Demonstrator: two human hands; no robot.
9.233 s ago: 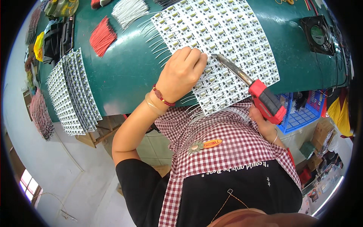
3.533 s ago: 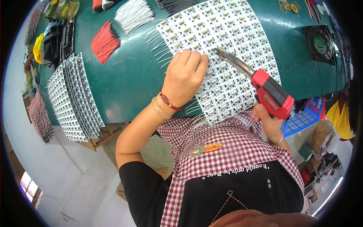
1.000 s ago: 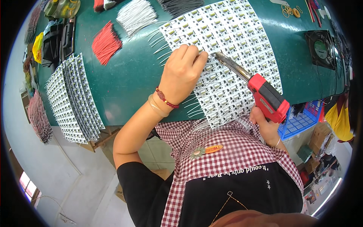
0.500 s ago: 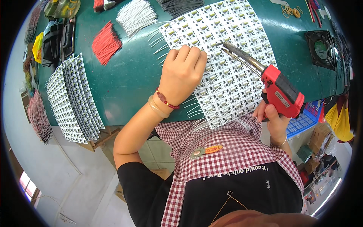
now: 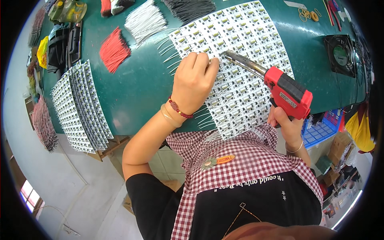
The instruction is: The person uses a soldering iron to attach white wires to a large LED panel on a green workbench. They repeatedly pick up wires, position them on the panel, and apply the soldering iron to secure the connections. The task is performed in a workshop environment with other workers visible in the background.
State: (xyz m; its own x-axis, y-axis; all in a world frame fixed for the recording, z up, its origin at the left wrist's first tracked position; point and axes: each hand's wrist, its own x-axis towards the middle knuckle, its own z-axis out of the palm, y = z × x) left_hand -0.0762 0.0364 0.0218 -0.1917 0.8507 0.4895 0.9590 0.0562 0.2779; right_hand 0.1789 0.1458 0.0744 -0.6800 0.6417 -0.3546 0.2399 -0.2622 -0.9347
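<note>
A large white panel of small circuit boards (image 5: pixel 250 92) lies on the green table in front of me, with white wires (image 5: pixel 205 119) sticking out along its left edge. My left hand (image 5: pixel 195 80) rests over that edge, its fingers pinched together near the middle of the panel. Whatever is between the fingertips is hidden. In my right hand (image 5: pixel 289 126) is a red and black soldering gun (image 5: pixel 289 93), gripped by its handle. The gun's metal tip points left and is at the panel, just beside my left fingertips.
Bundles of red wires (image 5: pixel 115 50), white wires (image 5: pixel 145 22) and black wires (image 5: pixel 190 9) lie beyond my left hand. More circuit board panels (image 5: pixel 80 108) are stacked at the table's left edge. A black fan (image 5: pixel 340 55) stands at the right, above a blue crate (image 5: pixel 323 127).
The soldering gun has moved left, bringing its tip close to my left fingertips. My left hand stays pinched, shifted only slightly in view.
</note>
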